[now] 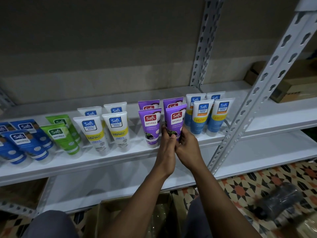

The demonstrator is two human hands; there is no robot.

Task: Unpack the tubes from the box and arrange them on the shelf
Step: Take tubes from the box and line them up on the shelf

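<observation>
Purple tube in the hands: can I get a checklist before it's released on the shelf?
1. Grip: left hand and right hand both hold the purple tube at its lower end: ok.
2. Tube upright, label facing out: ok.
3. Base seated on the shelf: cannot tell, the hands hide it.
4. Apart from the neighbouring purple tube on its left: ok.
5. Apart from the blue-and-white tube on its right: ok.

Only view I have: head-worn wide-angle, facing forward and down, close onto the front of the shelf; box at bottom edge.
</observation>
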